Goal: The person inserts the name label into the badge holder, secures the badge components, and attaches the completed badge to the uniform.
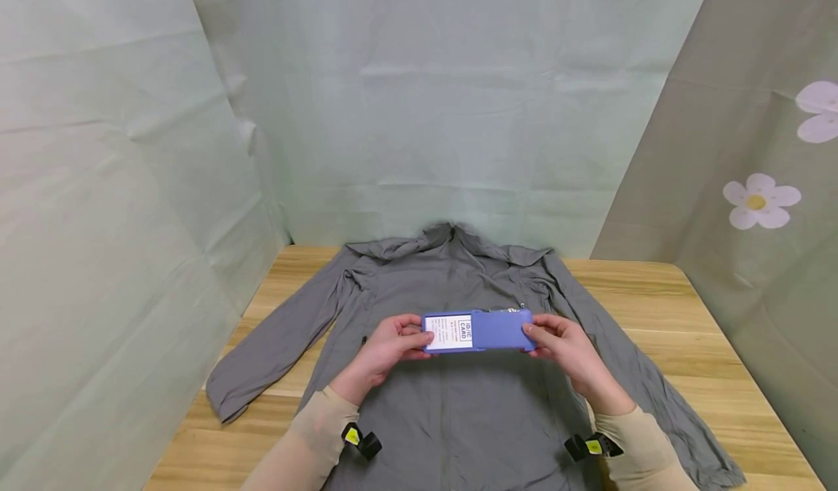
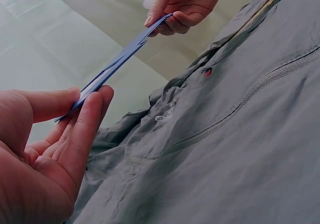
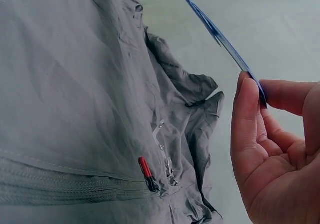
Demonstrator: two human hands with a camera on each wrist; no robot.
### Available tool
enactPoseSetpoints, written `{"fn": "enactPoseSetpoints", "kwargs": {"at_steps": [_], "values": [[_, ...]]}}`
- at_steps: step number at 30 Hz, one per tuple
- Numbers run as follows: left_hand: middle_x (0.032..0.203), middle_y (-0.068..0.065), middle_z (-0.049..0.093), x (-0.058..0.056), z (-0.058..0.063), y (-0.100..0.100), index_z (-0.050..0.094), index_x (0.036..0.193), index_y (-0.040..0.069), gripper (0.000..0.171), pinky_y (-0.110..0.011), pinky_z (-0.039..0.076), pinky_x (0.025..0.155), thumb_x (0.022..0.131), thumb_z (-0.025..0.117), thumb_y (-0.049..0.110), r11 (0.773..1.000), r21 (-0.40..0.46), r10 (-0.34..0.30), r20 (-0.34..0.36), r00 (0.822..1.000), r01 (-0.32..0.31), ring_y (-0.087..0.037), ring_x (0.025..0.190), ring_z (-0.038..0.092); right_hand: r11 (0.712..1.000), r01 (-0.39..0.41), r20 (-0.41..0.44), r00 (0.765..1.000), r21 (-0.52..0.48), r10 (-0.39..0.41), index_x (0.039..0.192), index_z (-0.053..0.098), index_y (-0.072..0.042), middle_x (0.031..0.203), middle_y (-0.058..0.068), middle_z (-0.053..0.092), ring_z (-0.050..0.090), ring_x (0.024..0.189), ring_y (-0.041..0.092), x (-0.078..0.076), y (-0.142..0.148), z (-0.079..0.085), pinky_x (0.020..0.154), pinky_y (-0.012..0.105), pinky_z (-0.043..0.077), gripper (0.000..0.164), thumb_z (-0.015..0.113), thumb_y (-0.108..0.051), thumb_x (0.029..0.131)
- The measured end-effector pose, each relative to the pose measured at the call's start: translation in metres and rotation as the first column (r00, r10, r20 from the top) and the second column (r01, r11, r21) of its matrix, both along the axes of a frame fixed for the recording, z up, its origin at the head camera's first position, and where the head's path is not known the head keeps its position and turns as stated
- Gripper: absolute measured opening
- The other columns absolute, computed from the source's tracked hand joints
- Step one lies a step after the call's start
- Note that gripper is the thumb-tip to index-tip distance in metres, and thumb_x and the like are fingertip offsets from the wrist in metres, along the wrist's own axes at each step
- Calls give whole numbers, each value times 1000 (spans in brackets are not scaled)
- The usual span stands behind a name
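Note:
A blue card holder (image 1: 504,329) is held level above a grey jacket (image 1: 406,396), with a white card (image 1: 448,332) printed "ID/IC CARD" showing in its left part. My left hand (image 1: 393,345) pinches the left end between thumb and fingers. At the opposite end, my right hand (image 1: 569,349) grips it the same way. Both wrist views show the holder nearly edge-on, as a thin blue strip (image 2: 120,59), lifted off the cloth. Beneath it the jacket lies spread out, collar away from me and sleeves out to both sides.
A wooden table (image 1: 661,309) carries the jacket. On the jacket, a red and black zip pull (image 3: 146,171) sits beside a small silvery metal piece (image 3: 167,164). Pale cloth walls (image 1: 471,113) rise behind and at the left; a flower-printed cloth (image 1: 707,149) hangs at the right.

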State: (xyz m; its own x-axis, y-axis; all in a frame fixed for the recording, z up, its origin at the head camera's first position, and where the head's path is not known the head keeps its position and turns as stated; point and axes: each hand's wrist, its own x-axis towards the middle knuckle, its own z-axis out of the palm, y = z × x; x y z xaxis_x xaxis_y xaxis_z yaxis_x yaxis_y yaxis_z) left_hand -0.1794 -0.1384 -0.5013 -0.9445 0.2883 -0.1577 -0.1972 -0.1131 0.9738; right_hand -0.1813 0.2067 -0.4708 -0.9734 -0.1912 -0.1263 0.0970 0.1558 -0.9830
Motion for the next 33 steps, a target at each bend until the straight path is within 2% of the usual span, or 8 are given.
{"fn": "enactPoseSetpoints", "kwargs": {"at_steps": [33], "values": [[96, -10, 76, 1, 2, 6, 60, 119, -9, 25, -35, 66, 77, 100, 73, 1, 1000, 6, -24, -6, 1000, 24, -17, 81, 76, 1000, -5, 13, 1000, -5, 5, 136, 57, 17, 105, 9, 71, 70, 83, 13, 0, -1, -4, 76, 28, 64, 44, 70, -12, 105]]}}
